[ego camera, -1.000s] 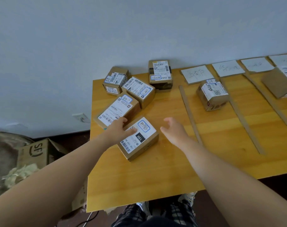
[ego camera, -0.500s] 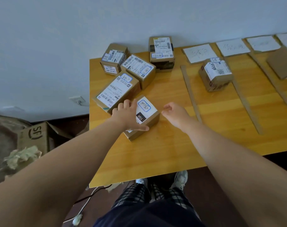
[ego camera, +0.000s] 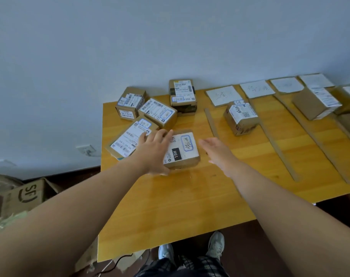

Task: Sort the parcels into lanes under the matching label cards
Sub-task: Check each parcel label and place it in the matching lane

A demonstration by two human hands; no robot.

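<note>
A brown parcel with a white label reading 15H (ego camera: 187, 148) lies flat on the yellow wooden table (ego camera: 170, 208), left of the lanes. My left hand (ego camera: 154, 152) grips its left side, fingers over the top and thumb at the front edge. Open with fingers apart, my right hand (ego camera: 218, 154) hovers just right of the parcel, not touching it. Several white label cards (ego camera: 223, 94) line the far edge, with cardboard strips (ego camera: 211, 122) dividing the lanes below them. One parcel (ego camera: 241, 116) sits in the first lane, another (ego camera: 316, 102) further right.
Several unsorted parcels cluster at the table's far left corner: a long one (ego camera: 128, 140) beside my left hand, and behind it three more (ego camera: 159, 112) (ego camera: 130, 102) (ego camera: 182, 94). An open SF carton (ego camera: 26, 194) stands on the floor at left. The wall rises right behind the table.
My left hand has slid over the 15H parcel and turned it so its label reads more upright. My right hand has opened and come closer to the parcel's right side.
</note>
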